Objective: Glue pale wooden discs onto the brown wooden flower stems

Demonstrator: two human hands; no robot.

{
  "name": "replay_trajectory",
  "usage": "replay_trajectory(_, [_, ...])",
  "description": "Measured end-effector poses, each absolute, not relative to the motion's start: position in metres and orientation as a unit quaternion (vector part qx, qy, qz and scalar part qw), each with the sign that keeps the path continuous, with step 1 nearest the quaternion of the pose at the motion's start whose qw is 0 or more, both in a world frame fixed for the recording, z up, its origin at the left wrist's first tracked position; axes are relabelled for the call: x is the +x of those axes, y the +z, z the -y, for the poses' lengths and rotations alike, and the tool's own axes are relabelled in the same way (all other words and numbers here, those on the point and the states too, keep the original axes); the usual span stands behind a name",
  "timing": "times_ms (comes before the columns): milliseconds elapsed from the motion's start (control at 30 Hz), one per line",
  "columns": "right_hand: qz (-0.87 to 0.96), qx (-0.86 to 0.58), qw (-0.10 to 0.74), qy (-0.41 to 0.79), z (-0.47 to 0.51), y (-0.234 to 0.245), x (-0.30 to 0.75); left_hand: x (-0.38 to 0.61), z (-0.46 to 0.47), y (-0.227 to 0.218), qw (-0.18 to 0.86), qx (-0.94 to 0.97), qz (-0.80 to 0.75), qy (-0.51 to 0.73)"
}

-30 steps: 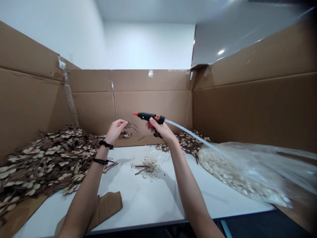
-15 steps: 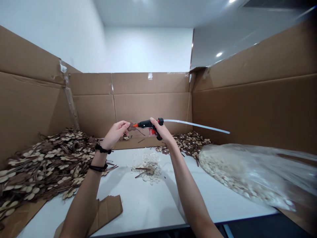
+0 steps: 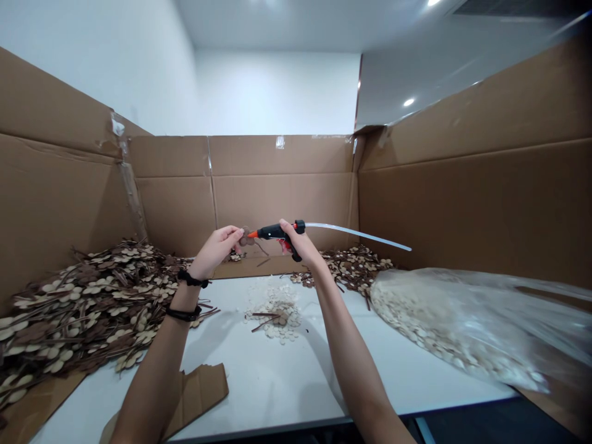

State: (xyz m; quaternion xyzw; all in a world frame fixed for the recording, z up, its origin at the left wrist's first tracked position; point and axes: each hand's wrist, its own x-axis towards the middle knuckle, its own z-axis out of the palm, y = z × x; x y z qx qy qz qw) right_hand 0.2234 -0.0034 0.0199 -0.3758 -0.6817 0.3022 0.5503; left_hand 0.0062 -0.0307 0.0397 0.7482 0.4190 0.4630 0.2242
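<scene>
Between the fingertips of my left hand [image 3: 221,246] is a brown flower-shaped piece [image 3: 248,238] with a thin stem, held up above the table. My right hand [image 3: 298,242] is wrapped round a black glue gun [image 3: 269,232] with a red trigger. Its orange nozzle points left and meets the flower piece, or very nearly so. Out of the gun's back runs a long translucent glue stick [image 3: 361,233], bending down to the right. Below both hands, small pale discs [image 3: 280,333] lie scattered, with another brown stemmed flower piece [image 3: 279,317] on top of them.
A big heap of brown and cream flower pieces [image 3: 92,296] covers the left side. More pieces [image 3: 354,265] lie at the back right, beside a clear plastic bag [image 3: 453,314] of pale discs. Cardboard walls [image 3: 284,203] surround the white table [image 3: 259,394]. A torn cardboard piece [image 3: 203,388] lies near my left forearm.
The free end of the glue stick sits a little further left, so less of it sticks out behind the gun. Both hands have hardly moved.
</scene>
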Motion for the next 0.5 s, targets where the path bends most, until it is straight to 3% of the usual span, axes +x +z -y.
replay_trajectory(267, [0.682,-0.375,0.559,0.287,0.004,0.021,0.221,0.008,0.030,0.038,0.208,0.746,-0.429,0.465])
replay_trajectory(500, [0.677,-0.450,0.556,0.175,0.008,0.025,0.227,0.006,0.018,0.032,0.094,0.734,-0.465,0.486])
